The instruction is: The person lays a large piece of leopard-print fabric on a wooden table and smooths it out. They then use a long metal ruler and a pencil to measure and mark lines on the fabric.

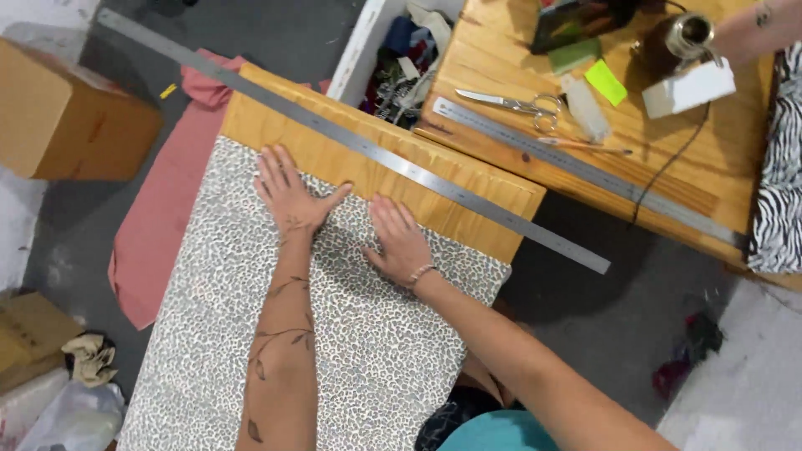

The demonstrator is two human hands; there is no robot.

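Both of my hands lie flat, fingers spread, on a grey leopard-print fabric [334, 351] that covers a wooden table [468, 209]. My left hand [288, 194] rests near the fabric's far edge, and my right hand [399, 240] sits just to its right, also at that edge. Neither hand holds anything. A long metal ruler [351, 140] lies diagonally across the bare wood just beyond my fingertips, overhanging both ends of the table.
A second wooden table [668, 175] at the upper right carries scissors [514, 103], another steel ruler [585, 169], a pencil, green notes and zebra-print cloth [781, 192]. Another person's arm [756, 29] reaches in there. Pink fabric [159, 225] hangs off my table's left side, with cardboard boxes [67, 117] beyond.
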